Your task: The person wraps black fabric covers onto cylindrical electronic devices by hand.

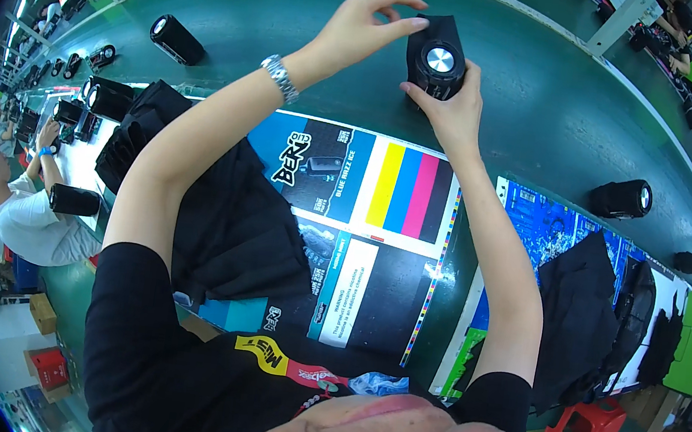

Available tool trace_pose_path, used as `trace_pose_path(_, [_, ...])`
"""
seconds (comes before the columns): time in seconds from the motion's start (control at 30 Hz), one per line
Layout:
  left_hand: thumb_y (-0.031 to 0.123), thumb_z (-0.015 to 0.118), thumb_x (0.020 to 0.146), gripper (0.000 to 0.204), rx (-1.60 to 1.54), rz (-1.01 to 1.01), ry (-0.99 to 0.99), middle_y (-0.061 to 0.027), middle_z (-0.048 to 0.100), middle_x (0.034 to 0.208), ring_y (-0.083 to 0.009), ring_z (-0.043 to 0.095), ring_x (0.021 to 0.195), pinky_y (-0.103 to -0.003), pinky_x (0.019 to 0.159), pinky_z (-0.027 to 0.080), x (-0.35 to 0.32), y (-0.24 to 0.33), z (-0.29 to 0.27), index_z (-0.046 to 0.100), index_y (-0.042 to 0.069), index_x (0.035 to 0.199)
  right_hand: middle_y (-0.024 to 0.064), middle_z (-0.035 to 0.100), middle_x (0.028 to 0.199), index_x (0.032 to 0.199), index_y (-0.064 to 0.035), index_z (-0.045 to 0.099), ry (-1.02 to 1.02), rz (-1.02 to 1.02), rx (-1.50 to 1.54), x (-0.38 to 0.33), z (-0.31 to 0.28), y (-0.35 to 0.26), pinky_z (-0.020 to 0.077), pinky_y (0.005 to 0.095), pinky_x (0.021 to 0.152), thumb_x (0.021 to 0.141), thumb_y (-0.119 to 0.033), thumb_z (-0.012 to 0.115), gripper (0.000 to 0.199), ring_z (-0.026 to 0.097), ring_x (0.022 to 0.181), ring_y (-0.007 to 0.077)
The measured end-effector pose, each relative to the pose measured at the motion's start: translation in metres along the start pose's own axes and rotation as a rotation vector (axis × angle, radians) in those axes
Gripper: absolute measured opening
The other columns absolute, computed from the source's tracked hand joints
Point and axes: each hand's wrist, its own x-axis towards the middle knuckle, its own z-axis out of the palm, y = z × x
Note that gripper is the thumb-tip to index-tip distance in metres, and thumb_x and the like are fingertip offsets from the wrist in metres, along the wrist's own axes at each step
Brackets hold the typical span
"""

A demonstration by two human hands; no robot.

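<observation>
Over the far part of the green bench, my right hand (454, 113) grips a black cylindrical speaker (438, 79) from its right and near side. The speaker's round silver end (440, 59) faces up. A black cloth pouch (436, 30) lies against its far and left side; how much of the speaker it covers I cannot tell. My left hand (376, 23) has thumb and forefinger at the pouch's upper left corner, pinching it. A pile of black cloth pouches (233, 219) rests under my left forearm.
Printed sheets (401, 188) cover the near bench. Another black speaker (176, 40) lies far left, and one (622, 198) lies right. More black cloth (568, 317) sits at the right. A person (28, 203) works at the left; a red stool (588, 425) stands lower right.
</observation>
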Motion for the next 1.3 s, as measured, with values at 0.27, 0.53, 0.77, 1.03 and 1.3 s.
trace_pose_path(0.27, [0.040,0.068,0.085,0.039,0.002,-0.332,-0.329,-0.0064,0.066,0.080,-0.0121,0.058,0.071,-0.024,0.058,0.046,0.038,-0.014,0.026,0.072,0.004,0.099,0.0188,0.063,0.104,0.119,0.0039,0.045,-0.044,0.148,0.105,0.005,-0.012,0.007,0.0532,0.0326,0.077,0.069,-0.044,0.082,0.078,0.065,0.093,0.0244])
trace_pose_path(0.53, [0.014,0.068,0.079,0.018,0.172,0.355,-0.115,-0.0140,0.059,0.077,-0.0306,0.059,0.074,-0.037,0.067,0.045,0.052,0.060,0.028,0.063,-0.002,0.076,0.0153,0.065,0.096,0.109,0.0054,0.054,-0.022,0.261,0.212,0.025,-0.025,0.027,0.0525,0.0276,0.075,0.064,-0.051,0.083,0.078,0.065,0.085,0.0188])
trace_pose_path(0.77, [0.016,0.069,0.081,0.016,0.096,0.331,-0.136,-0.0122,0.064,0.094,-0.0254,0.061,0.079,-0.031,0.069,0.048,0.035,0.068,0.024,0.069,0.001,0.086,0.0163,0.056,0.119,0.130,0.0050,0.040,-0.310,0.192,0.309,0.020,-0.053,0.035,0.0408,0.0304,0.096,0.080,-0.042,0.073,0.077,0.055,0.110,0.0203])
trace_pose_path(1.03, [0.048,0.043,0.098,0.055,-0.886,-0.396,0.284,-0.0118,0.062,0.114,-0.0192,0.061,0.101,-0.032,0.090,0.046,0.044,0.009,0.071,0.057,-0.002,0.117,0.0205,0.047,0.135,0.135,0.0089,0.038,0.064,0.536,0.633,0.061,-0.074,0.042,0.0242,0.0444,0.109,0.090,-0.071,0.032,0.092,0.036,0.133,0.0271])
trace_pose_path(1.3, [0.056,0.030,0.098,0.066,-0.910,-0.340,0.292,-0.0054,0.066,0.094,-0.0123,0.058,0.085,-0.025,0.082,0.044,0.029,0.017,0.150,0.066,0.000,0.102,0.0101,0.067,0.091,0.100,0.0028,0.060,0.042,0.448,0.893,0.079,-0.035,0.063,0.0492,0.0270,0.074,0.099,-0.052,0.028,0.064,0.062,0.082,0.0163])
